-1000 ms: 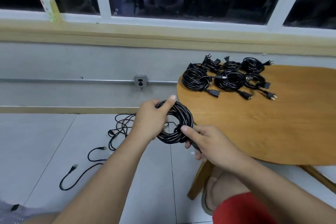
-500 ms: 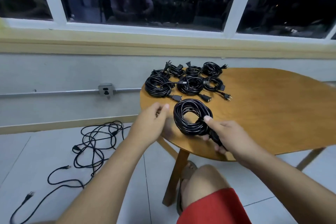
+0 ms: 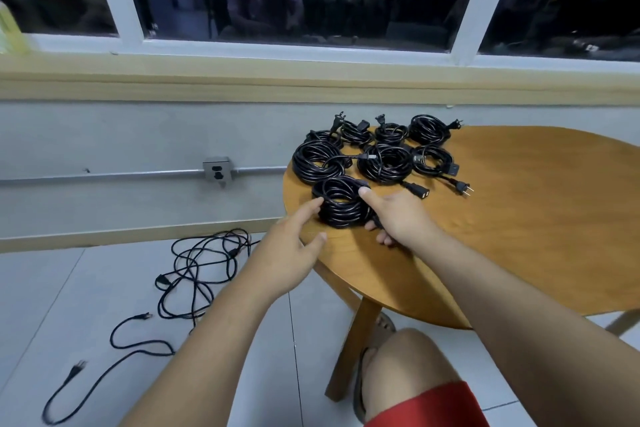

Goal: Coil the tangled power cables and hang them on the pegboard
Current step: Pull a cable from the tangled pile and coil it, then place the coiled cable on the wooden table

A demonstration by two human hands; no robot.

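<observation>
Gripping the right side of a coiled power cable (image 3: 341,204), the right hand (image 3: 401,218) has its thumb on top and fingers curled beneath; the left hand (image 3: 287,253), fingers loose and spread, touches the coil's left side with its index fingertip; the coil lies at the round wooden table's (image 3: 519,236) near left edge; tangled cable (image 3: 194,274) sprawls on the floor at left; other coiled cables (image 3: 384,163) cluster just behind.

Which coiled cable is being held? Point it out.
The front coil, nearest the table edge: right hand grips it, left hand touches it; the other coils lie untouched.
</observation>
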